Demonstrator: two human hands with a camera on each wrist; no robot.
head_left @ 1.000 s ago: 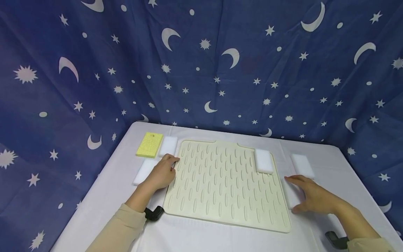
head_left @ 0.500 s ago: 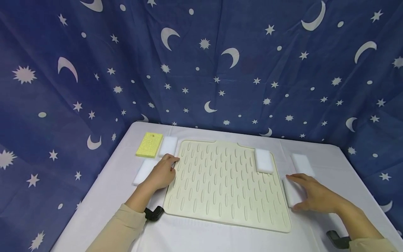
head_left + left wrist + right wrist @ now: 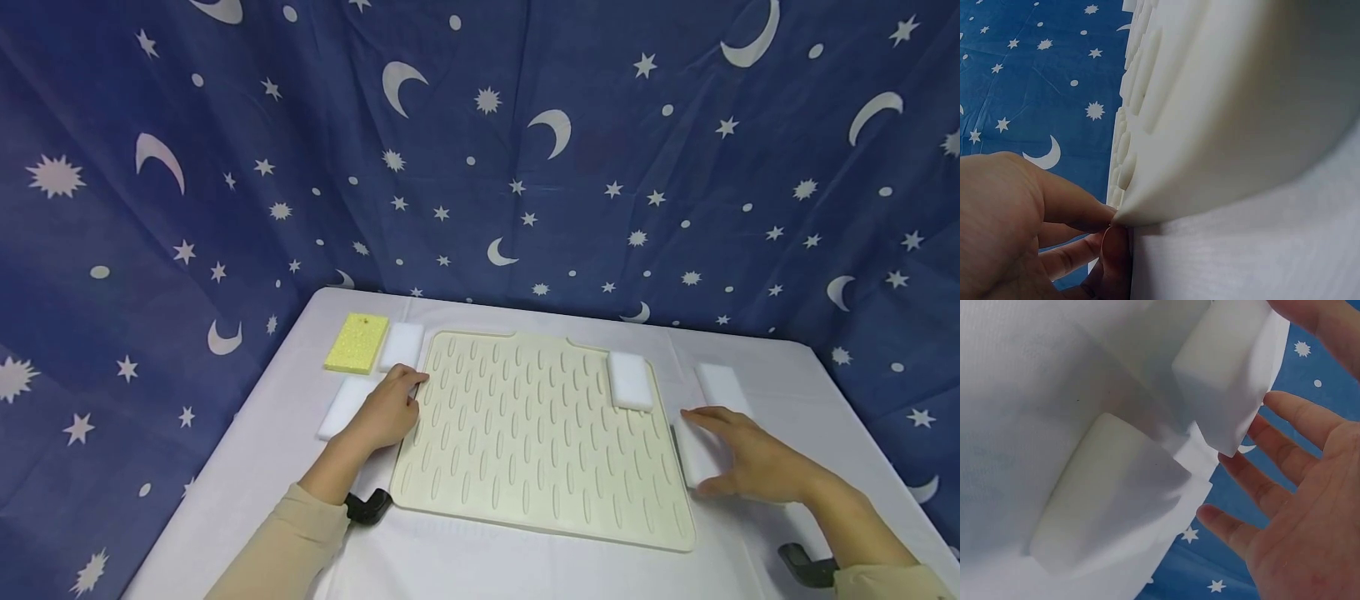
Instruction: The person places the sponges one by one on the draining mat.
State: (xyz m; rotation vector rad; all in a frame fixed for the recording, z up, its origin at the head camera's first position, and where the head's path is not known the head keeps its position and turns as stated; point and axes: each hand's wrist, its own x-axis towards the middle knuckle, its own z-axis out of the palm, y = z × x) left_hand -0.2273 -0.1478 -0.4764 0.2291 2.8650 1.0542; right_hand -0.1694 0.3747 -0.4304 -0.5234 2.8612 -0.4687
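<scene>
At the middle of the table lies a cream dish drying mat (image 3: 540, 450) with rows of raised ridges. My left hand (image 3: 385, 408) pinches the mat's left edge between thumb and finger; the left wrist view shows the grip on the mat (image 3: 1210, 125) closely. To the right of the mat, my right hand (image 3: 753, 458) holds a white sponge (image 3: 699, 454) by its ends, slightly raised. In the right wrist view, fingertips touch this sponge (image 3: 1222, 375). One white sponge (image 3: 630, 382) sits on the mat's upper right corner.
Another white sponge (image 3: 723, 390) lies beyond my right hand. At the left are two white sponges (image 3: 401, 346) and a yellow sponge (image 3: 357, 343). A white cloth (image 3: 480, 558) covers the table, and a blue curtain (image 3: 450, 150) with moons and stars hangs behind and beside it.
My right hand has lifted the white sponge a little and moved slightly away from me, and a dark gap shows beside the mat. The left hand keeps its grip in place.
</scene>
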